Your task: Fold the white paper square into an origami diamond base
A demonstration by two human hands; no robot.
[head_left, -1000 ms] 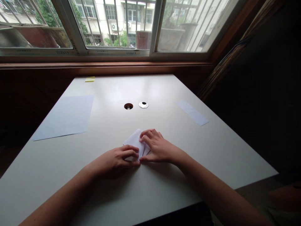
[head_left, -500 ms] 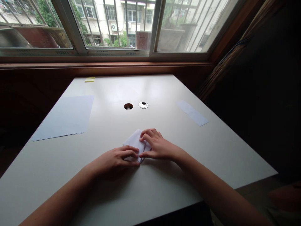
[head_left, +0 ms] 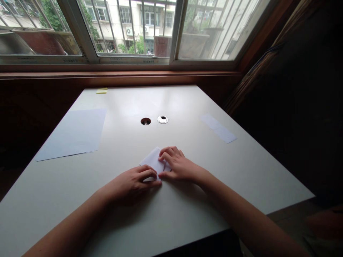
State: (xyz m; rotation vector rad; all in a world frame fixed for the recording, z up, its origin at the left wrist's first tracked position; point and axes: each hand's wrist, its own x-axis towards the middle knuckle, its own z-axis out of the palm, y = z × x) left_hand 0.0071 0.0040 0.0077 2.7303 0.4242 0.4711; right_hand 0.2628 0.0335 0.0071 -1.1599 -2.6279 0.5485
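Note:
A small folded sheet of white paper (head_left: 152,158) lies on the white table between my hands, one corner pointing away from me. My left hand (head_left: 140,178) is closed on its near left part, with the thumb at the bottom corner and the fingers on top. From the right, my right hand (head_left: 174,163) presses the paper, its fingertips on the upper flap and its thumb low near the left fingers. The hands partly hide the right side and the near corner of the paper.
Larger white sheets (head_left: 73,132) lie at the left of the table (head_left: 128,139). A white paper strip (head_left: 218,128) is at the right. A round cable hole (head_left: 145,121) and its loose metal cover (head_left: 162,119) are in the middle. Yellow sticky notes (head_left: 102,91) sit at the far edge.
The near corner of the folded paper has been turned up, and my left thumb has shifted slightly up and right with it. My right hand has barely moved.

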